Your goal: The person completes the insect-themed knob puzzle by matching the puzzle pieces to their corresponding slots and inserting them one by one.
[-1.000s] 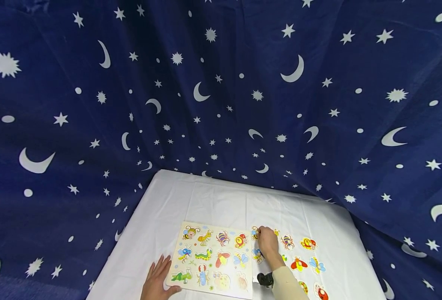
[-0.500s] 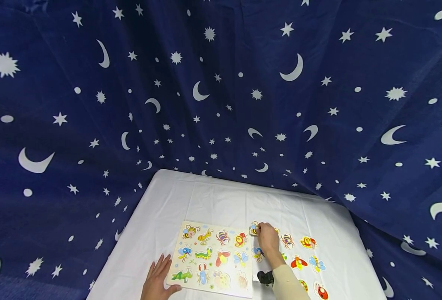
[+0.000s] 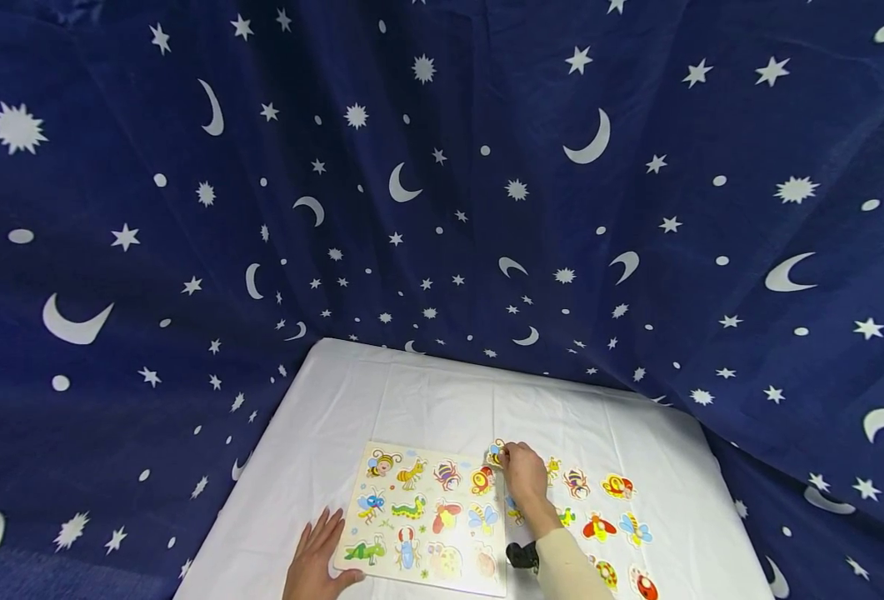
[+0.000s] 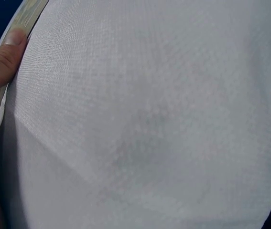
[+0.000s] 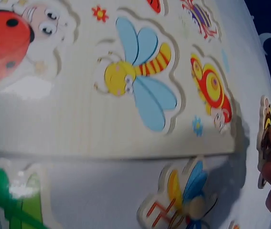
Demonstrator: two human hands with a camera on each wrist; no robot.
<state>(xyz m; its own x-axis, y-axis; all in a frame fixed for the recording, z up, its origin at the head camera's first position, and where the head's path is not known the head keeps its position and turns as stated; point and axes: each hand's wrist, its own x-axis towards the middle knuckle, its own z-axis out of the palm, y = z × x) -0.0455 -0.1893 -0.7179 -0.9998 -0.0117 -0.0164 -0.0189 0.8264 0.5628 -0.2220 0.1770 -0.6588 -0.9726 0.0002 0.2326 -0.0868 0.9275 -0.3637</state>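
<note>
My right hand (image 3: 527,482) pinches a bee puzzle piece (image 3: 496,452), held close past the upper right corner of the puzzle board (image 3: 382,572). The right wrist view shows the bee piece (image 5: 267,112) tilted on edge, thumb and fingers on its near side. Rows of insect pictures in shallow cutouts cover the board. My left hand (image 3: 314,557) rests flat beside the board's left edge, fingers spread. Its thumb (image 4: 16,37) lies against the board's side in the left wrist view. A mosquito piece (image 5: 188,195) lies just off the board, partly hidden by my right arm in the head view.
Right of the board, several loose pieces lie in rows on the white cloth: a spider (image 3: 576,482), a snail (image 3: 617,487), a red-winged beetle (image 3: 599,527), a blue-winged bee (image 3: 635,528) and a ladybug (image 3: 643,584). Dark blue star-patterned curtains (image 3: 442,208) surround the table.
My right hand has lifted the bee piece from the top left of the loose pieces and moved it left and slightly away, toward the board's corner. The left hand has stayed still.
</note>
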